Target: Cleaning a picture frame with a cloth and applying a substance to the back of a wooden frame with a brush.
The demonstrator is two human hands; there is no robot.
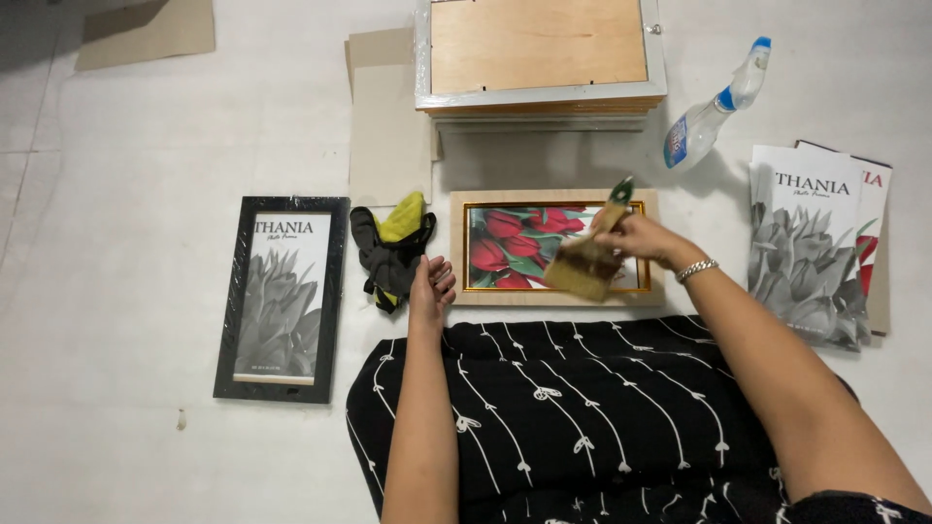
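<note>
- Two hands are at work over the floor: my right hand (643, 238) is clamped on a wide paintbrush (588, 260), bristles on the tulip picture (519, 245) in its pale wooden frame (553, 197).
- My left hand (430, 288) rests loosely curled, holding nothing, just beside the frame's left edge.
- A grey and yellow cloth (391, 250) lies left of that hand.
- A black-framed picture (282, 297) lies further left.
- A spray bottle (714, 107), a stack of frames (540, 58) and printed sheets (806, 243) surround the work.
</note>
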